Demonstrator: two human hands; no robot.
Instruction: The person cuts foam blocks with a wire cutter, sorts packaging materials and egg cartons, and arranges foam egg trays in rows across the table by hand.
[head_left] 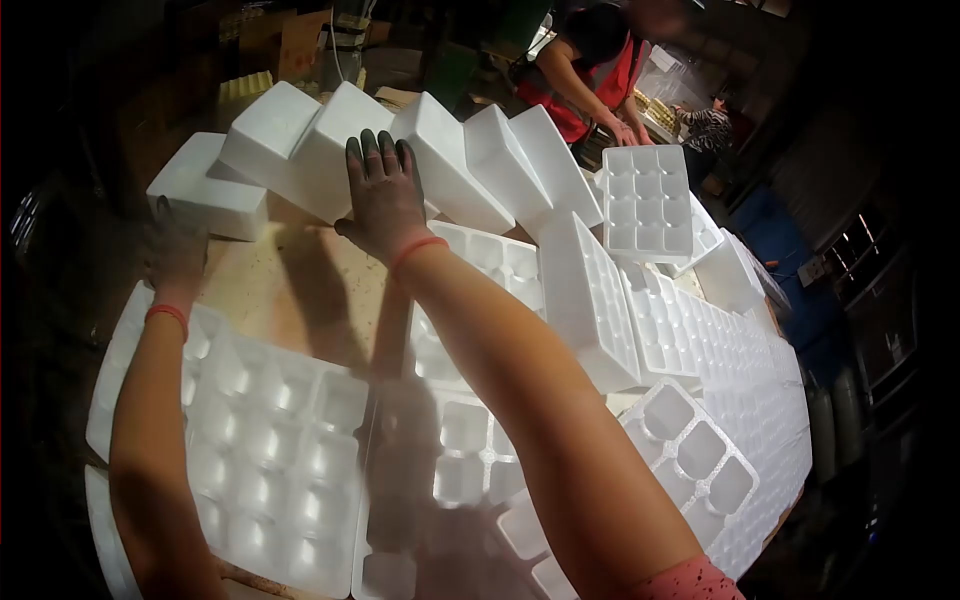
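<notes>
My right hand [386, 200], in a glove with dark fingertips, has its fingers spread against a white foam box [345, 125] in a leaning row at the table's back. At the left, my left hand [175, 250] is blurred, near the front of a separate white box [215, 190]; whether it touches the box I cannot tell. Below my forearms lie white foam trays with square hollows [270, 440]. A bare patch of wooden table [265, 290] shows between my hands.
More white trays [740, 370] cover the right side, one of them tilted [690, 450]. A compartment tray [648, 200] stands at the back right. Behind it, a person in a red apron [600, 85] bends forward, and another person [708, 125] is farther back.
</notes>
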